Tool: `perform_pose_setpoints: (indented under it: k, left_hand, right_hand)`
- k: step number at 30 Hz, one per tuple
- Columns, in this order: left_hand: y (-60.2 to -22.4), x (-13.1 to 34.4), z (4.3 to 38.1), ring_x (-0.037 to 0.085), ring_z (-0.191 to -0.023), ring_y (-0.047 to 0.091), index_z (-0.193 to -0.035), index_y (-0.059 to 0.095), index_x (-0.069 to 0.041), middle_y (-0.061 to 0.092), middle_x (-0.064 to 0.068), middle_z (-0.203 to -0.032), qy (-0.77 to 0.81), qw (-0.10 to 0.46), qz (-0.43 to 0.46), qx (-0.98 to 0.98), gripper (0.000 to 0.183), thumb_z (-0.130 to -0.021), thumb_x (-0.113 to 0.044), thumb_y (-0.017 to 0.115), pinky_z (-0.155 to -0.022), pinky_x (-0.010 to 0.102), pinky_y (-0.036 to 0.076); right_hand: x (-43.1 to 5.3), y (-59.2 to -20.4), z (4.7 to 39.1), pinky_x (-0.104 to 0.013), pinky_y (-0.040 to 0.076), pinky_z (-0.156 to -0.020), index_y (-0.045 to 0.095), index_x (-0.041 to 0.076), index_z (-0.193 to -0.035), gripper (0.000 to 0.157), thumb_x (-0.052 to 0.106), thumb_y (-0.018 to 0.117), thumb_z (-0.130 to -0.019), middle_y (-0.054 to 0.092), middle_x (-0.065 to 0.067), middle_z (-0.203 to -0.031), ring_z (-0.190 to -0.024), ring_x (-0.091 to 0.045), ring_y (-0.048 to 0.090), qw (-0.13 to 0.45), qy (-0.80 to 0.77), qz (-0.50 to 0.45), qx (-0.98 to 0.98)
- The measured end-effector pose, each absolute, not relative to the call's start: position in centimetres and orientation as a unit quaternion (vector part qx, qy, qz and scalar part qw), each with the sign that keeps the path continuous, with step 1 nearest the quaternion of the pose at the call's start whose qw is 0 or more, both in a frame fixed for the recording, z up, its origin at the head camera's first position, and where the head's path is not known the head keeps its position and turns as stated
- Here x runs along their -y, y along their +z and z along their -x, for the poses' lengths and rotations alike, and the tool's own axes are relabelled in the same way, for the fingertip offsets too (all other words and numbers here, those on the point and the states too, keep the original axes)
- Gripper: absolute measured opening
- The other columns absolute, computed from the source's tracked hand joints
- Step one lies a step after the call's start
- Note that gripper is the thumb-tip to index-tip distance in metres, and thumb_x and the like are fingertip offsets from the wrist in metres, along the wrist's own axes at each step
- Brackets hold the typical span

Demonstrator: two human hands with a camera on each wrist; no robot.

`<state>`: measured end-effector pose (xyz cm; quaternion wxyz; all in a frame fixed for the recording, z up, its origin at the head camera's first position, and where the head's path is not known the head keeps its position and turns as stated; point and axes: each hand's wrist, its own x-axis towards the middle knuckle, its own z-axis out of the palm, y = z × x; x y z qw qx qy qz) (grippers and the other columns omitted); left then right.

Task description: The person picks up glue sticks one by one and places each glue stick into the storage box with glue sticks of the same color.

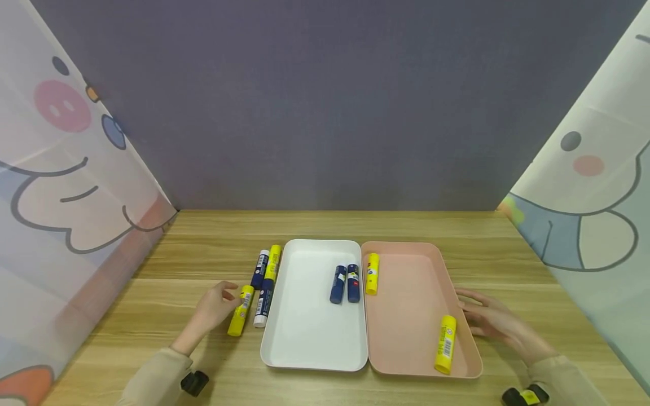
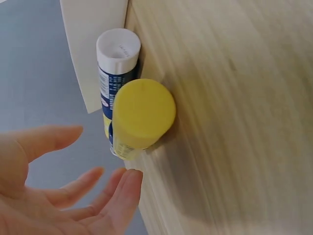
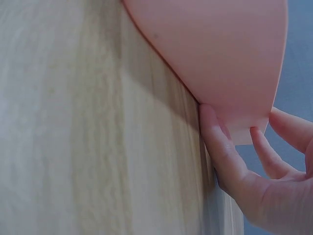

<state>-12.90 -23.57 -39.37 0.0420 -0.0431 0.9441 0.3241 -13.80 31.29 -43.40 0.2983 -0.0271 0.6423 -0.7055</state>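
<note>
On the left of the table, a yellow glue stick (image 1: 241,311) lies beside my left hand (image 1: 215,307). The left wrist view shows the fingers (image 2: 124,193) spread, apart from the yellow glue stick's rounded end (image 2: 144,108). My right hand (image 1: 490,318) is at the outer right wall of the pink tray (image 1: 406,338), its fingertips touching that wall in the right wrist view. Two yellow glue sticks lie in this tray, one at upper left (image 1: 372,274) and one at lower right (image 1: 446,345). Two blue glue sticks (image 1: 337,285) lie in the white tray (image 1: 310,338).
Along the white tray's left wall lie another yellow glue stick (image 1: 273,262) and two blue glue sticks with white ends, one upper (image 1: 259,270) and one lower (image 1: 263,304). The trays stand side by side. A dark grey panel (image 1: 335,113) rises behind the table.
</note>
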Motion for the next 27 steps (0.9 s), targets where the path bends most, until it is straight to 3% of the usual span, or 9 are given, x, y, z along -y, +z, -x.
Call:
perform_pose_setpoints:
  k: [13,27]
  left_hand:
    - [-40.2,23.8,13.0,0.021,-0.069,0.056,-0.115,0.049,0.013,0.061,0.02,-0.086,0.314,0.075,0.058,-0.945,0.048,-0.081,-0.017,0.064,-0.057,0.032,0.048]
    - [-40.6,23.5,13.0,0.017,-0.061,0.056,-0.114,0.046,0.016,0.059,0.028,-0.091,0.34,0.098,0.068,-0.933,0.044,-0.081,-0.01,0.061,-0.053,0.029,0.051]
  right_hand:
    - [-31.3,-43.5,13.9,-0.033,0.051,-0.083,0.054,0.041,-0.103,0.025,0.019,0.044,-0.097,0.062,0.012,-0.105,-0.096,-0.007,0.06,0.304,-0.715,0.039,-0.629]
    - [-31.3,-43.4,13.8,-0.032,0.051,-0.083,0.054,0.042,-0.104,0.026,0.019,0.044,-0.097,0.062,0.012,-0.105,-0.097,-0.007,0.06,0.305,-0.718,0.043,-0.624]
